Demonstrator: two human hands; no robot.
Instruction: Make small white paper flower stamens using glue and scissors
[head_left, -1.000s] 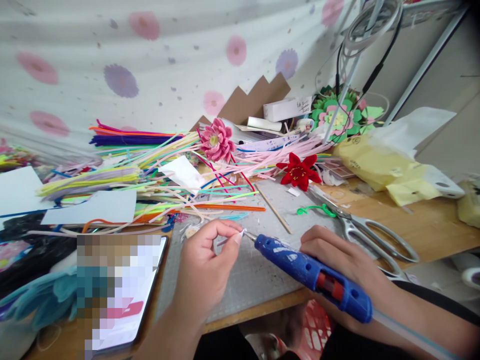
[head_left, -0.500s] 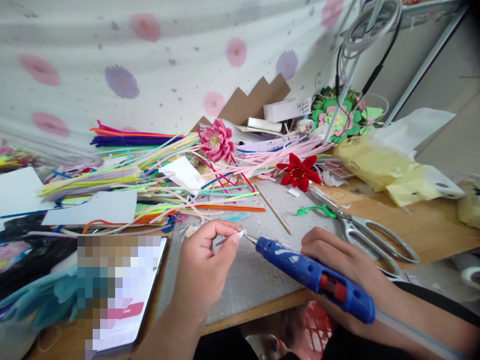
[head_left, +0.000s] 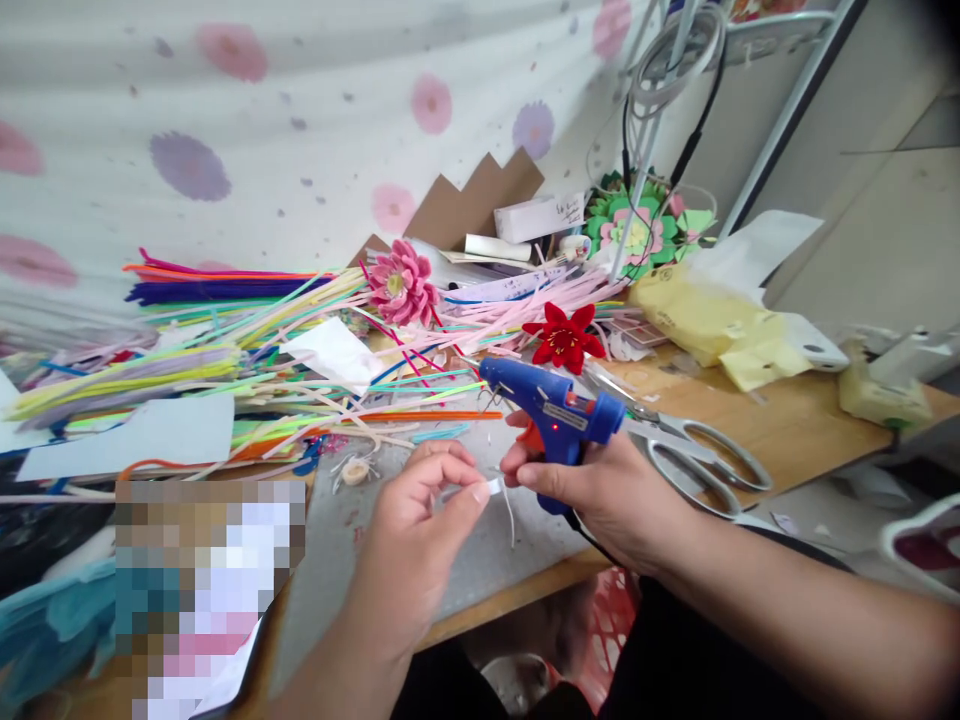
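My right hand is wrapped round the handle of a blue hot glue gun, whose nozzle points up and left over the mat. A small red light glows on its side. Between the thumb and fingers of my left hand is a small white strip, mostly hidden by the fingers. A thin pale strand hangs down beside it. Both hands are above the grey cutting mat, close together.
Large scissors lie to the right, near a red flower. A pink flower rests among bundles of pipe cleaners at the back. A phone, partly blurred out, lies left. A yellow bag sits back right.
The glue gun has tipped from pointing at the white strip to upright, its nozzle lifted away from the strip. My view has shifted to the right.
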